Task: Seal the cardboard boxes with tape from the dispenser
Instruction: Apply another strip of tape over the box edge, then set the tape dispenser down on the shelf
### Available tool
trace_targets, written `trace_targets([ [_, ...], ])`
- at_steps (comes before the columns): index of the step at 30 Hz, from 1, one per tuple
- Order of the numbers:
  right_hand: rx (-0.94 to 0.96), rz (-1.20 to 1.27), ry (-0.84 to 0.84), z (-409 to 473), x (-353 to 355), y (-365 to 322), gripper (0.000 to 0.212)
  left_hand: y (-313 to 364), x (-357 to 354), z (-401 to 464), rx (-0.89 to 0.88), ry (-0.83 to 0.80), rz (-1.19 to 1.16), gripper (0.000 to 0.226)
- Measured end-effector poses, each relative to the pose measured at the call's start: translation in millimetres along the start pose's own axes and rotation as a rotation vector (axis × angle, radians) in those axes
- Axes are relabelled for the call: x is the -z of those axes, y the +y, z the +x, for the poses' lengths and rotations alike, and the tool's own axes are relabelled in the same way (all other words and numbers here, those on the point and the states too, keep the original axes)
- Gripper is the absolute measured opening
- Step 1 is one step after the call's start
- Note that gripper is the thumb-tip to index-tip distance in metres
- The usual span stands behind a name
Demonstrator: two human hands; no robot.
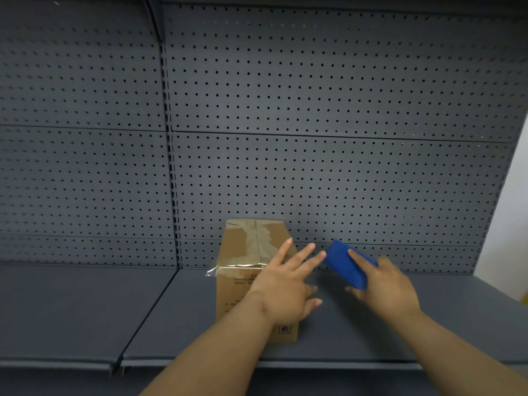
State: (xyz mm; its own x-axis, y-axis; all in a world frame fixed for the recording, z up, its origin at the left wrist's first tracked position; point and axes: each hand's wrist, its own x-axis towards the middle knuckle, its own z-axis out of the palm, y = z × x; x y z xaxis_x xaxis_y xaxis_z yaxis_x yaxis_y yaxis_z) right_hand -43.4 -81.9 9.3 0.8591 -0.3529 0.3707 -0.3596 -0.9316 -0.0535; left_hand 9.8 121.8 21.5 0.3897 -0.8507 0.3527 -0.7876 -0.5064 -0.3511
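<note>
A closed, taped cardboard box (251, 270) is seen on the shelf (371, 324); its contents are hidden. The left hand (285, 284) is spread open, and a blue dispenser (347, 264) is gripped by the right hand (385, 287).

Shelf (85, 310) bare left — cardboard box (243, 252) blocks the middle.

Dark printed lines seen on the front face of the cardboard box (243, 284), too blurred to be read, a small reddish square mark printed near its lower right corner, likewise illegible, no other text found.
</note>
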Motion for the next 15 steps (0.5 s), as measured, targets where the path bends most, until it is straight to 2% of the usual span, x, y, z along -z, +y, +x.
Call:
trace_targets([
  [2,0.014,-0.047,-0.05,-1,-14,-3,0.084,-5,2,-8,0.036,0.083,-0.131,0.04],
  [4,0.031,-0.1,-0.094,-4,-29,-9,0.086,-8,0,-18,0.158,0.203,-0.167,0.039],
  [7,0.073,-0.144,-0.087,-9,-53,-16,0.083,-10,-2,-36,0.58,0.325,-0.217,0.05],
  [10,0.107,-0.14,-0.164,-11,-71,-24,0.118,-19,-9,-50,0.923,0.366,-0.467,0.064],
  [11,0.097,-0.144,-0.194,-11,-74,-25,0.119,-22,-9,-53,0.969,0.364,-0.582,0.066],
  [12,0.083,-0.153,-0.221,-10,-74,-27,0.109,-24,-9,-54,0.995,0.372,-0.688,0.067],
  [14,0.069,-0.166,-0.238,-10,-69,-29,0.068,-26,-9,-55,1.018,0.433,-0.85,0.072],
  [15,0.058,-0.161,-0.248,-10,-67,-29,0.057,-26,-9,-56,1.035,0.447,-0.904,0.074],
])
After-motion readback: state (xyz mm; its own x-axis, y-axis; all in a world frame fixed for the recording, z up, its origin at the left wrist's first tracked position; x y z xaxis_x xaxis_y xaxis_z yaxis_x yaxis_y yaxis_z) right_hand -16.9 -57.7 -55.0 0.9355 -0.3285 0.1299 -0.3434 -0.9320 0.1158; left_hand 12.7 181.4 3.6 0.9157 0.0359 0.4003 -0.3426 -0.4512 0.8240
